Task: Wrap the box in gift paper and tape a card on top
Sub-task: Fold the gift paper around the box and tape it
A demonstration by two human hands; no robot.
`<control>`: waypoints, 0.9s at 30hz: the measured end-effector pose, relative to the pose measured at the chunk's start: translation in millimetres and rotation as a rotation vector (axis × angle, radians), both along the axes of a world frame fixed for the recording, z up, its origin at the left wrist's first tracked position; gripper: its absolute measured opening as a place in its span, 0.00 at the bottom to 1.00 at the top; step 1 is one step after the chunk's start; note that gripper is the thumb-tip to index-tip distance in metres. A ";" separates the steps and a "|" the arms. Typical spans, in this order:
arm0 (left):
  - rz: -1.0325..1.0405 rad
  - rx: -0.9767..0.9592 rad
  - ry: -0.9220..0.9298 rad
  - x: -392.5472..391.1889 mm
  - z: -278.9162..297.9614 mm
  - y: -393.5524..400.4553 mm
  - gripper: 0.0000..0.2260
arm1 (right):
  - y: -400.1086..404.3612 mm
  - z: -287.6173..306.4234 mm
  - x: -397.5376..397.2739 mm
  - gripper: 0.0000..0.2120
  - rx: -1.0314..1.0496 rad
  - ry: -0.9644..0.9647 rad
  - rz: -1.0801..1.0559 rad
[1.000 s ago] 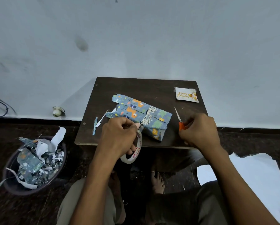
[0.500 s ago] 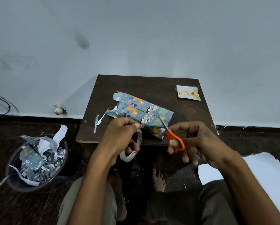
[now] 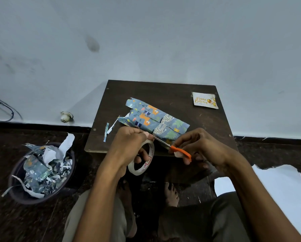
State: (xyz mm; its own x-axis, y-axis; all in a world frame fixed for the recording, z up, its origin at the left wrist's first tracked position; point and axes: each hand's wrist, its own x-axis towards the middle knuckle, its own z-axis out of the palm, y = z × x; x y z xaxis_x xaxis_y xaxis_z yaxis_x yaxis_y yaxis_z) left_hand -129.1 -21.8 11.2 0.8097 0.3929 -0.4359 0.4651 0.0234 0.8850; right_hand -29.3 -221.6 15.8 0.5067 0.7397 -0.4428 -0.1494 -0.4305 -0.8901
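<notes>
Box wrapped in blue animal-print gift paper lies at centre frame on our dark brown wooden table. Our left hand curls its fingers through a clear tape roll below the box, at the table's near edge. Our right hand grips orange-handled scissors, blades pointing up-left toward the roll. A white "Happy Birthday" card sits upper right; a dark bin of paper scraps stands lower left.

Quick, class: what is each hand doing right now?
Left hand: grips the tape roll.
Right hand: grips the orange-handled scissors, blades pointing toward the tape.
</notes>
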 end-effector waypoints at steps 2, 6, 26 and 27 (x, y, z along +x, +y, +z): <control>-0.001 -0.011 -0.001 -0.7 -0.3 2.1 0.11 | -3.2 0.1 2.1 0.21 -0.001 0.012 -0.002; 0.002 -0.023 -0.005 -0.5 0.1 2.3 0.12 | -1.8 -1.6 3.4 0.14 -0.020 0.023 -0.021; 0.005 -0.028 -0.013 -0.7 -1.7 4.8 0.13 | -0.9 -8.0 4.7 0.15 -0.059 0.128 -0.035; 0.004 -0.026 -0.011 -0.6 -1.7 4.9 0.13 | 0.3 -8.0 4.6 0.14 -0.050 0.126 -0.036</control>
